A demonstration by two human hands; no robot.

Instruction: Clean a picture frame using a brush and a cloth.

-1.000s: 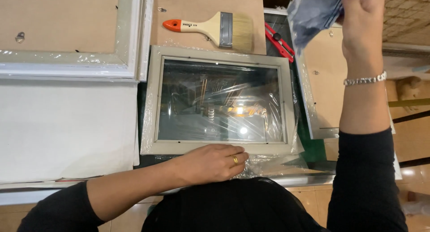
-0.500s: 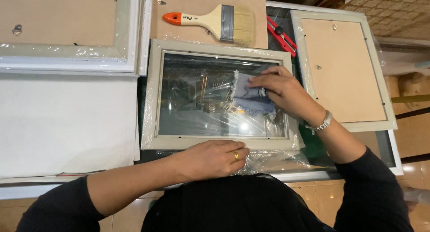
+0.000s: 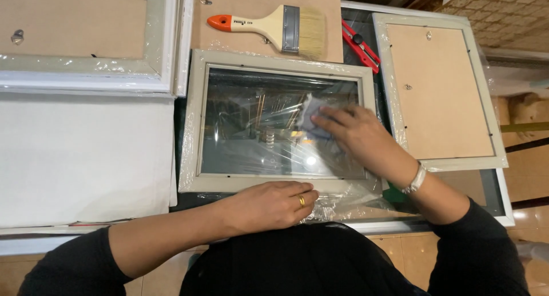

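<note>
glass-fronted grey picture frame (image 3: 194,124), plastic-wrapped, lies mid-tabletop. right hand (image 3: 354,137), fingers flat, presses a blue-grey cloth (image 3: 311,118) on the glass, apparently mid-wipe; left hand (image 3: 271,204), loosely curled, steadies the near edge. next: even strokes across.

The surface (image 3: 497,193) is dark green with a pale rim. On it lie a glazed grey frame (image 3: 194,130) wrapped in clear film, a face-down frame (image 3: 440,84) to its right, a red cutter (image 3: 359,46) between them, white sheets (image 3: 86,159) at left and a brown board (image 3: 251,4) carrying a paintbrush (image 3: 269,30).
</note>
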